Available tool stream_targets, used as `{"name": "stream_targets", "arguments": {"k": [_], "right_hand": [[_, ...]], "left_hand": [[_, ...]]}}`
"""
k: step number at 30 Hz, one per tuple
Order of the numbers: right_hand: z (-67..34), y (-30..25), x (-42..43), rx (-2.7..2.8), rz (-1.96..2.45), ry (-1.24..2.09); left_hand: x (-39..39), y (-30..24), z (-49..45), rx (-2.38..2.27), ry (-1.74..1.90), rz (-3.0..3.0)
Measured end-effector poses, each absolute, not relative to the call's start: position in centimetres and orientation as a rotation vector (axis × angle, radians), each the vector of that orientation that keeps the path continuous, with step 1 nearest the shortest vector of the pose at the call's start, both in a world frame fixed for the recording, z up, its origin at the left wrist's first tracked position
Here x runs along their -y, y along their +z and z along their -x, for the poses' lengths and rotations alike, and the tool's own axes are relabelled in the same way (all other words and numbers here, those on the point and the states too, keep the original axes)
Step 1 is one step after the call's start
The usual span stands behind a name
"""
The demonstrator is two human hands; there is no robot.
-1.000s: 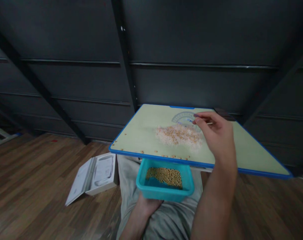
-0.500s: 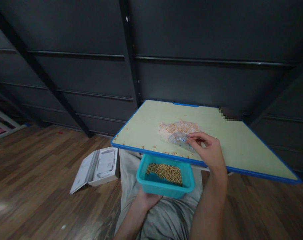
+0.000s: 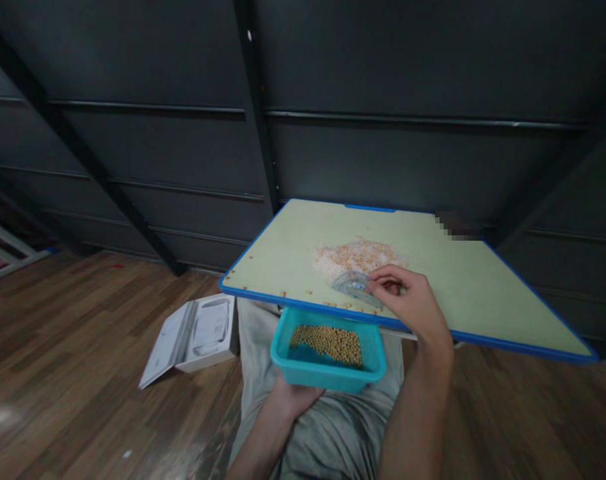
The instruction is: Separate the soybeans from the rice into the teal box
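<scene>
My right hand (image 3: pixel 403 293) is over the pale green tabletop (image 3: pixel 453 280), pinching a clear, half-round plastic protractor (image 3: pixel 350 283) between thumb and fingers. The protractor is low at the near edge of a spread pile of white rice-like grains mixed with yellow soybeans (image 3: pixel 363 255). Below the table's front edge, a teal plastic basin (image 3: pixel 323 377) sits over my lap with soybeans (image 3: pixel 333 343) in it. My left hand (image 3: pixel 295 398) holds the basin from beneath; its fingers are mostly hidden under it.
Several loose soybeans (image 3: pixel 345 306) lie along the blue table rim (image 3: pixel 523 345). On the wooden floor (image 3: pixel 83 333) to the left lies an opened white box (image 3: pixel 210 333). Dark panels (image 3: pixel 407 67) rise behind the table. A blurred-out patch (image 3: pixel 460 225) covers the table's far right corner.
My right hand and the protractor have moved slightly left and toward me along the near edge of the pile. The basin and my left hand stay almost in place.
</scene>
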State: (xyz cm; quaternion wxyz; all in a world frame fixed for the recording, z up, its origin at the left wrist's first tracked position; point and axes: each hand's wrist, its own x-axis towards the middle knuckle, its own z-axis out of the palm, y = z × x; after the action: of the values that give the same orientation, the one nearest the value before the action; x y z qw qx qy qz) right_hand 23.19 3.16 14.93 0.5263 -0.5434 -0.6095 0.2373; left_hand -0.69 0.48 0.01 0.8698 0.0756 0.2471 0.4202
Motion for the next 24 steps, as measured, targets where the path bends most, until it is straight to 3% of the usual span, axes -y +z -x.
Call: {"name": "stream_targets", "arguments": {"k": [24], "right_hand": [[-23.02,15.31,-2.57,1.555,1.22,0.617]], "left_hand": [[-0.16,0.69,0.15,-0.537,0.872,-0.211]]}}
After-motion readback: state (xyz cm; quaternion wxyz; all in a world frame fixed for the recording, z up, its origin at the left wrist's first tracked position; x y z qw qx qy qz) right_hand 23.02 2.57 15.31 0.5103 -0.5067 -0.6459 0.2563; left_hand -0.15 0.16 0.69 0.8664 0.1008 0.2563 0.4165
